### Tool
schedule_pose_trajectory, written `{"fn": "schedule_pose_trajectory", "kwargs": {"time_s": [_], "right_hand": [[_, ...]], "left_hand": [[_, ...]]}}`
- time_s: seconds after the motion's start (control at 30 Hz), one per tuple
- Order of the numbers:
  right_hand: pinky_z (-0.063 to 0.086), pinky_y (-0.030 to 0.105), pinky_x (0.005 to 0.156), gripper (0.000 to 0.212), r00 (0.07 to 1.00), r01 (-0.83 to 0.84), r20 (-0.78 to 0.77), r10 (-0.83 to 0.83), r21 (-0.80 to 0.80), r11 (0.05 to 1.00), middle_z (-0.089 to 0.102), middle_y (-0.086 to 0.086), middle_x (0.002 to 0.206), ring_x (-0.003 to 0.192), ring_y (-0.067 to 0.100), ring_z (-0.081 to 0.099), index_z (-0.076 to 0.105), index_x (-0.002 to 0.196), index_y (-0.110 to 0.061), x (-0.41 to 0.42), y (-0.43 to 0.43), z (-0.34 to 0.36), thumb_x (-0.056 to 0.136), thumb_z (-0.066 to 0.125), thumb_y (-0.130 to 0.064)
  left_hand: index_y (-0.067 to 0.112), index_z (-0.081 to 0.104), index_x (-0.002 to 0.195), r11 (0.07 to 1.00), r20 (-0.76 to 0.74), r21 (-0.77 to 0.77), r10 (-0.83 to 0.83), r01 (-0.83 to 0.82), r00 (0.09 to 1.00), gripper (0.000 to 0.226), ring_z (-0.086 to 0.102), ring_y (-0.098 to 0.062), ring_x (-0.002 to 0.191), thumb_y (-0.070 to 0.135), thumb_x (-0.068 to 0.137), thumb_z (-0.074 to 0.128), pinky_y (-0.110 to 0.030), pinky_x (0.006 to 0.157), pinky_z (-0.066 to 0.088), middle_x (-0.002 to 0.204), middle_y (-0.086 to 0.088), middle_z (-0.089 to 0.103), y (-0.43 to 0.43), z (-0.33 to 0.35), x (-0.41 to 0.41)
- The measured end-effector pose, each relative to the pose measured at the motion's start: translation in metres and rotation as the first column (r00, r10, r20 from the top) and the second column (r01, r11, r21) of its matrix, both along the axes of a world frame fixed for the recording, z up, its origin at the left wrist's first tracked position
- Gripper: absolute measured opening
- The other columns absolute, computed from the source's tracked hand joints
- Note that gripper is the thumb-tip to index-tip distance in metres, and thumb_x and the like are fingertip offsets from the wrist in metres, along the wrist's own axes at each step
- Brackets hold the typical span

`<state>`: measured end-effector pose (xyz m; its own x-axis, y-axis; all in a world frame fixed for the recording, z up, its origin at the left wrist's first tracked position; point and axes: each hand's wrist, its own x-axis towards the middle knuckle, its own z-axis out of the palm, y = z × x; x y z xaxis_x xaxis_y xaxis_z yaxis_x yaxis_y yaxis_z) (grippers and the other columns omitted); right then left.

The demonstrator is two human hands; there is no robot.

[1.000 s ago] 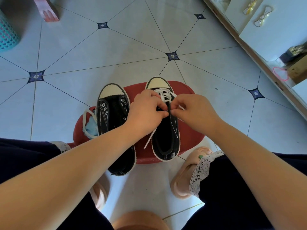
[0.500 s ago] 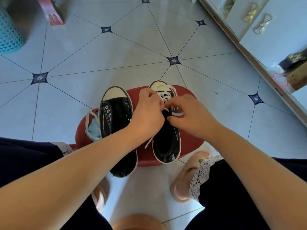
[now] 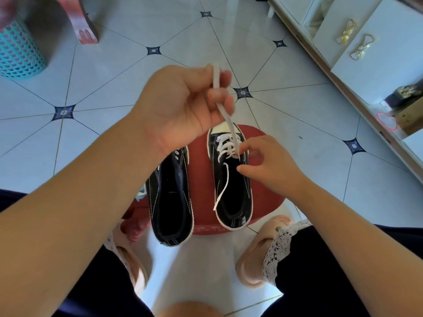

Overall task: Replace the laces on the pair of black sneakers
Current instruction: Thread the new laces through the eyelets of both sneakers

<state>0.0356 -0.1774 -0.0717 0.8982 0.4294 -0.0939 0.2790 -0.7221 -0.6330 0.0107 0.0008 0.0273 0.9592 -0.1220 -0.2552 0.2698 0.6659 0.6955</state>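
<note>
Two black sneakers stand side by side on a red stool (image 3: 265,193). The left sneaker (image 3: 170,202) has bare eyelets. The right sneaker (image 3: 233,186) carries a white lace (image 3: 225,120) threaded through its front eyelets. My left hand (image 3: 183,106) is raised above the shoes and pinches one end of that lace, which runs taut down to the eyelets. The lace's other end hangs loose over the shoe's opening. My right hand (image 3: 267,165) rests on the right sneaker's right side, its fingertips at the eyelets where the lace comes out.
A pale blue cloth and another white lace (image 3: 140,193) peek out left of the left sneaker. A teal basket (image 3: 18,51) and a red stool leg (image 3: 83,26) stand at the far left. White cabinets (image 3: 366,46) line the right. My slippered feet flank the stool.
My left hand has lifted away from the right sneaker, drawing the lace end upward until it is taut. My right hand has stayed at the eyelets. The view has tilted down.
</note>
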Motion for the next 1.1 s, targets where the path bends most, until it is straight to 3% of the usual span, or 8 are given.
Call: {"fn": "schedule_pose_trajectory", "kwargs": {"time_s": [0.13, 0.2, 0.27, 0.3, 0.47, 0.7, 0.87, 1.1], "right_hand": [[0.047, 0.026, 0.075, 0.032, 0.999, 0.037, -0.038, -0.036, 0.033, 0.999, 0.059, -0.002, 0.101, 0.09, 0.018, 0.06, 0.051, 0.091, -0.028, -0.001, 0.0, -0.001, 0.071, 0.067, -0.009], [0.051, 0.034, 0.079, 0.032, 0.997, 0.042, -0.073, -0.039, 0.038, 0.998, 0.06, -0.001, 0.1, 0.089, 0.02, 0.062, 0.051, 0.091, -0.026, 0.001, -0.001, 0.0, 0.071, 0.066, -0.006], [0.052, 0.036, 0.081, 0.032, 0.986, 0.042, -0.162, -0.03, 0.071, 0.997, 0.062, -0.002, 0.099, 0.089, 0.02, 0.063, 0.052, 0.089, -0.027, 0.004, -0.003, 0.004, 0.072, 0.065, -0.003], [0.052, 0.035, 0.083, 0.032, 0.974, 0.053, -0.225, -0.029, 0.104, 0.993, 0.064, -0.003, 0.098, 0.09, 0.018, 0.064, 0.054, 0.088, -0.027, 0.006, -0.004, 0.007, 0.073, 0.064, -0.001], [0.049, 0.028, 0.085, 0.022, 0.926, 0.26, -0.317, -0.205, 0.143, 0.955, 0.066, -0.006, 0.095, 0.094, 0.01, 0.06, 0.06, 0.085, -0.028, 0.025, -0.003, 0.003, 0.081, 0.059, -0.007], [0.047, 0.03, 0.088, 0.015, 0.931, 0.297, -0.243, -0.273, 0.065, 0.953, 0.065, -0.005, 0.102, 0.097, 0.011, 0.058, 0.066, 0.099, -0.022, 0.044, 0.015, -0.016, 0.089, 0.056, -0.02], [0.045, 0.022, 0.072, 0.008, 0.925, 0.319, -0.252, -0.285, 0.109, 0.941, 0.061, -0.008, 0.083, 0.08, 0.008, 0.057, 0.066, 0.092, -0.021, 0.051, 0.02, -0.022, 0.084, 0.063, -0.021], [0.047, 0.02, 0.068, 0.002, 0.883, 0.299, -0.417, -0.217, 0.141, 0.944, 0.061, -0.008, 0.074, 0.07, 0.006, 0.055, 0.065, 0.085, -0.016, 0.056, 0.02, -0.022, 0.084, 0.066, -0.016]], "left_hand": [[-0.001, 0.054, 0.082, 0.894, -0.045, 0.372, -0.251, 0.249, 0.967, 0.013, 0.045, -0.009, 0.045, 0.003, 0.091, 0.045, -0.024, 0.053, 0.053, 0.06, -0.004, 0.059, -0.007, -0.014, -0.004], [-0.002, 0.061, 0.09, 0.555, -0.155, 0.746, -0.393, 0.368, 0.907, 0.014, 0.056, -0.016, 0.062, 0.009, 0.09, 0.053, -0.028, 0.07, 0.056, 0.067, -0.013, 0.064, -0.003, -0.026, -0.004], [0.009, 0.067, 0.1, 0.189, -0.289, 0.889, -0.476, 0.418, 0.83, 0.021, 0.06, -0.016, 0.091, 0.024, 0.087, 0.061, -0.027, 0.086, 0.047, 0.098, -0.012, 0.068, 0.001, -0.038, -0.003], [0.014, 0.068, 0.102, 0.121, -0.319, 0.902, -0.456, 0.414, 0.83, 0.024, 0.058, -0.014, 0.101, 0.03, 0.085, 0.062, -0.028, 0.09, 0.044, 0.107, -0.005, 0.066, 0.004, -0.043, -0.001], [0.022, 0.064, 0.082, 0.343, -0.17, 0.917, -0.128, 0.204, 0.977, 0.011, 0.064, -0.024, 0.097, 0.018, 0.09, 0.057, -0.037, 0.092, 0.051, 0.095, -0.006, 0.067, 0.006, -0.067, 0.015], [0.01, 0.062, 0.106, 0.233, -0.084, 0.967, -0.105, 0.107, 0.991, 0.021, 0.066, -0.024, 0.085, 0.006, 0.09, 0.049, -0.04, 0.086, 0.053, 0.088, -0.005, 0.064, -0.007, -0.111, 0.037], [0.017, 0.063, 0.09, 0.192, -0.078, 0.976, -0.149, 0.106, 0.986, 0.005, 0.063, -0.023, 0.087, 0.016, 0.085, 0.061, -0.041, 0.086, 0.051, 0.079, 0.003, 0.06, -0.011, -0.121, 0.05], [0.017, 0.057, 0.077, 0.554, -0.219, 0.814, 0.008, 0.178, 0.976, 0.017, 0.052, -0.007, 0.064, 0.007, 0.09, 0.053, -0.014, 0.053, 0.047, 0.076, 0.003, 0.055, -0.009, -0.129, 0.055]]}}
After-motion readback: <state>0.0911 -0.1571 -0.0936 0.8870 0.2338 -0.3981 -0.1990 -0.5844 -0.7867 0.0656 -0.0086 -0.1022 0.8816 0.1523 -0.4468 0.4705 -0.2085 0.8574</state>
